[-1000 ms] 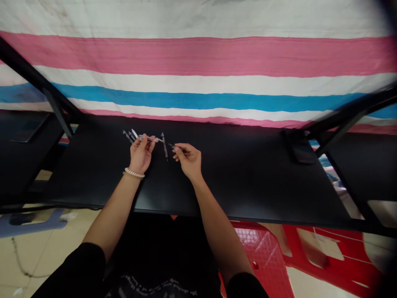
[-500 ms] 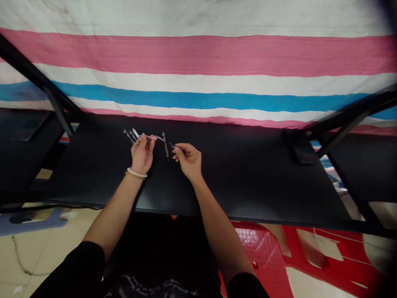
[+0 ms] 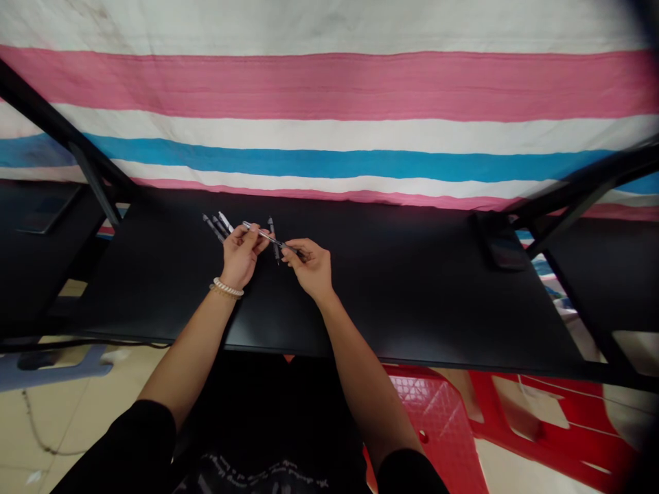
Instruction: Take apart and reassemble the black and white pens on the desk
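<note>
Over the black table, my left hand [image 3: 242,255] is closed on the pale, clear-looking end of a pen [image 3: 263,234]. My right hand [image 3: 311,267] pinches the pen's dark lower part. The two parts now lie in one slanting line between my hands; whether they are fully joined I cannot tell. Behind this, a grey pen [image 3: 272,230] lies on the table, partly covered by the held one. Several more pens, dark ones [image 3: 212,226] and a white one [image 3: 225,221], lie just beyond my left hand, their near ends hidden by it.
The black table [image 3: 412,295] has dark metal frame legs on both sides. A dark phone-like object [image 3: 499,241] lies at its right end. A striped cloth [image 3: 329,89] hangs behind the back edge. Below the front edge stand red plastic stools [image 3: 437,418].
My hands have drawn together. The dark part in my right hand, apart from the thin refill-like tip before, now meets the pale part in my left. That part has tilted.
</note>
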`<action>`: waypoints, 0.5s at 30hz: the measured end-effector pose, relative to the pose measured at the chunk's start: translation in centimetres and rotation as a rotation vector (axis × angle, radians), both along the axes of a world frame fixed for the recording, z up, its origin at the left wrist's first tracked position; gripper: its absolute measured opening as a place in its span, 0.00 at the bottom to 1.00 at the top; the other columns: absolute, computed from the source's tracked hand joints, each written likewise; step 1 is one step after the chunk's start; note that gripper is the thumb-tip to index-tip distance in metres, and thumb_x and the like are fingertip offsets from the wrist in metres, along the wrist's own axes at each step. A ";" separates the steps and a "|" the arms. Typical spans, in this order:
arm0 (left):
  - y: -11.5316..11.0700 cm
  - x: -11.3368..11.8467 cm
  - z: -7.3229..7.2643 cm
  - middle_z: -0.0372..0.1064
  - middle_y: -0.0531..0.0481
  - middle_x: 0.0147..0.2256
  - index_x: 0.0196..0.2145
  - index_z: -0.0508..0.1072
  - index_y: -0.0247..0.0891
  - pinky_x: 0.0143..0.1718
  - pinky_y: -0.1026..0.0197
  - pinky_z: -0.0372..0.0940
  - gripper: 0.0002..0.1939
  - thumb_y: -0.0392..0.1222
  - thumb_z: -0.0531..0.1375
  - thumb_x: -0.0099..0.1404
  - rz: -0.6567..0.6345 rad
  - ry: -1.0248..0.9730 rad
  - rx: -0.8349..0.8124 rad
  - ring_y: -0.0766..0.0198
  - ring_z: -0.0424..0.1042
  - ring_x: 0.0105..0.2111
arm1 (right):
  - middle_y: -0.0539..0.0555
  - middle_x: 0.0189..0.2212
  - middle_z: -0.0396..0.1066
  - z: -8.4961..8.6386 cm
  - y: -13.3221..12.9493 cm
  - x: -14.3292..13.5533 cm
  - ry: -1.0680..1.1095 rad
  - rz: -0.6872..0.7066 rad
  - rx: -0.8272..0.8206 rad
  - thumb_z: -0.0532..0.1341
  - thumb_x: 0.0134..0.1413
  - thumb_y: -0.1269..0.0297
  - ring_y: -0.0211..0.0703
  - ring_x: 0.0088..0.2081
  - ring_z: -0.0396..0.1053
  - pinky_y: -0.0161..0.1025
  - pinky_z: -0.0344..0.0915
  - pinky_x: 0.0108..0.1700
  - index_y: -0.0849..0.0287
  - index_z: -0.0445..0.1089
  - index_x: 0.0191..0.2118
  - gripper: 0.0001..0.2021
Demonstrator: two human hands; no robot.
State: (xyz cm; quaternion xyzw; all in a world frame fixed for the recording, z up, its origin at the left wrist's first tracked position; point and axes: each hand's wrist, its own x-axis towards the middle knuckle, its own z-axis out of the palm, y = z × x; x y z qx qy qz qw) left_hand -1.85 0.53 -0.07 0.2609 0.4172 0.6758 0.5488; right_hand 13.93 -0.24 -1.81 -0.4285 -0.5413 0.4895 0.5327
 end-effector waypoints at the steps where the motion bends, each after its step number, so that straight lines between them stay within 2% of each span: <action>1: -0.1 0.1 0.0 0.79 0.49 0.32 0.32 0.73 0.36 0.42 0.63 0.73 0.16 0.48 0.74 0.56 -0.042 0.017 -0.002 0.64 0.81 0.36 | 0.51 0.29 0.78 0.0 0.0 0.0 -0.008 0.000 0.008 0.69 0.54 0.50 0.42 0.30 0.78 0.41 0.77 0.35 0.56 0.76 0.38 0.15; 4: -0.4 0.4 0.1 0.80 0.47 0.34 0.33 0.74 0.37 0.42 0.63 0.73 0.16 0.48 0.73 0.57 -0.102 0.027 0.001 0.63 0.81 0.38 | 0.53 0.30 0.79 0.1 -0.2 0.1 -0.020 -0.006 -0.003 0.69 0.54 0.46 0.42 0.30 0.78 0.39 0.76 0.33 0.57 0.76 0.38 0.17; 8: -0.5 0.4 0.2 0.80 0.48 0.36 0.34 0.76 0.37 0.43 0.63 0.74 0.14 0.47 0.73 0.59 -0.126 0.026 0.005 0.63 0.81 0.39 | 0.52 0.26 0.77 0.5 -0.3 0.2 -0.035 0.037 -0.092 0.61 0.60 0.40 0.38 0.23 0.75 0.35 0.71 0.25 0.57 0.74 0.37 0.22; 12: -0.2 0.2 0.2 0.80 0.47 0.36 0.34 0.76 0.37 0.44 0.62 0.74 0.14 0.47 0.73 0.59 -0.061 0.002 0.007 0.62 0.81 0.39 | 0.54 0.35 0.80 0.8 -0.1 0.3 -0.010 -0.028 0.013 0.70 0.51 0.44 0.42 0.35 0.79 0.38 0.76 0.37 0.54 0.74 0.45 0.22; 13: -0.2 0.1 0.1 0.80 0.47 0.35 0.34 0.76 0.37 0.45 0.62 0.74 0.14 0.47 0.73 0.59 -0.043 -0.004 0.008 0.63 0.81 0.39 | 0.54 0.35 0.80 0.8 0.0 0.3 -0.004 -0.022 0.020 0.70 0.51 0.45 0.43 0.35 0.79 0.39 0.76 0.38 0.55 0.75 0.43 0.21; 15: -0.1 0.0 0.1 0.80 0.48 0.35 0.34 0.76 0.37 0.44 0.62 0.74 0.14 0.47 0.73 0.59 -0.026 -0.009 0.013 0.63 0.81 0.39 | 0.54 0.30 0.78 0.8 0.0 0.4 0.002 0.020 -0.036 0.67 0.55 0.43 0.41 0.28 0.77 0.39 0.75 0.32 0.57 0.75 0.37 0.20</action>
